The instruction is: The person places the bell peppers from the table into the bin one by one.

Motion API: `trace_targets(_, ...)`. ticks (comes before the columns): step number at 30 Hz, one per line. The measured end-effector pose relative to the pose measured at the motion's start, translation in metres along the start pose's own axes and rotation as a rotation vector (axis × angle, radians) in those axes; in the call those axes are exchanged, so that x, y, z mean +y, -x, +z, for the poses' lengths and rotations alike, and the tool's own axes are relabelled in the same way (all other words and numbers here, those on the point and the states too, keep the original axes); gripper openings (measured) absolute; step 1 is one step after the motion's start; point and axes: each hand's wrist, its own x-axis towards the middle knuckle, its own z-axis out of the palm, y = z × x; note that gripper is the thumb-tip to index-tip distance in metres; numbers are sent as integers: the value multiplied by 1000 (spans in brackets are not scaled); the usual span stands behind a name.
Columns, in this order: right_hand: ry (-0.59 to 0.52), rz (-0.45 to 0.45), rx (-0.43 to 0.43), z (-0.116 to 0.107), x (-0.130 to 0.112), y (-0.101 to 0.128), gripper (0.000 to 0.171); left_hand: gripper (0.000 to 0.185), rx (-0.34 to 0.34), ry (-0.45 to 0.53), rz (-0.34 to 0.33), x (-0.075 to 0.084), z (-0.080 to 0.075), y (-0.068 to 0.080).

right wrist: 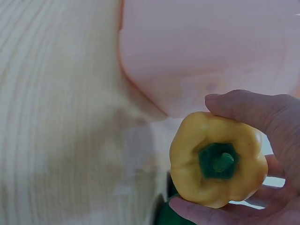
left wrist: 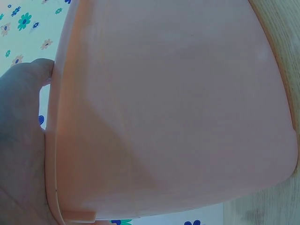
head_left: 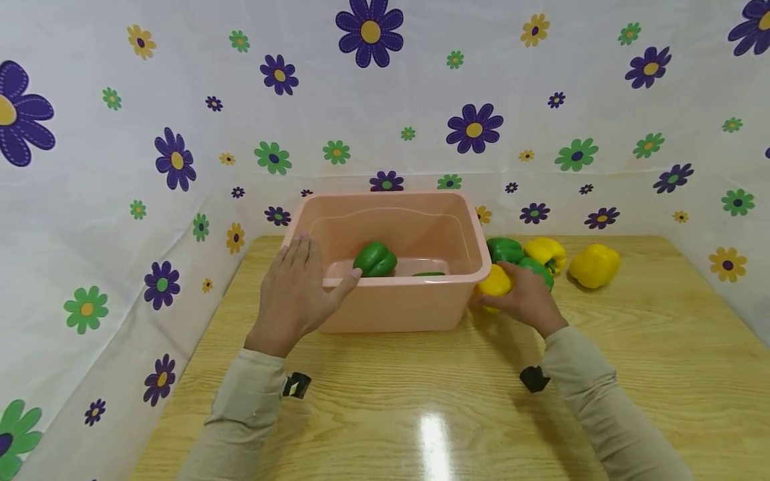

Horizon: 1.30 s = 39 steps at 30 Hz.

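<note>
I see two bare hands, the left hand and the right hand, each extending from a long sleeve. I note the left sleeve and the right sleeve are light beige fabric, close-fitting, with soft folds near the cuffs. I see a small black clip-like mount at each wrist: the left mount shows a pale inner face; the right mount appears solid black. No rings or gloves are worn.
</note>
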Motion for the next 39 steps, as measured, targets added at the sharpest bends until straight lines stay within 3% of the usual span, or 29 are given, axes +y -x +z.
trace_targets(14, -82, 48, 38, -27, -11, 3, 93, 106, -4, 2, -4, 2, -2, 0)
trace_targets(25, -166, 8, 115, -48, -15, 6, 87, 105, 22, 2, 14, 1, -1, 1)
trace_targets(39, -380, -21, 305, -55, -23, 8, 77, 106, 12, 4, 7, 0, 0, 0)
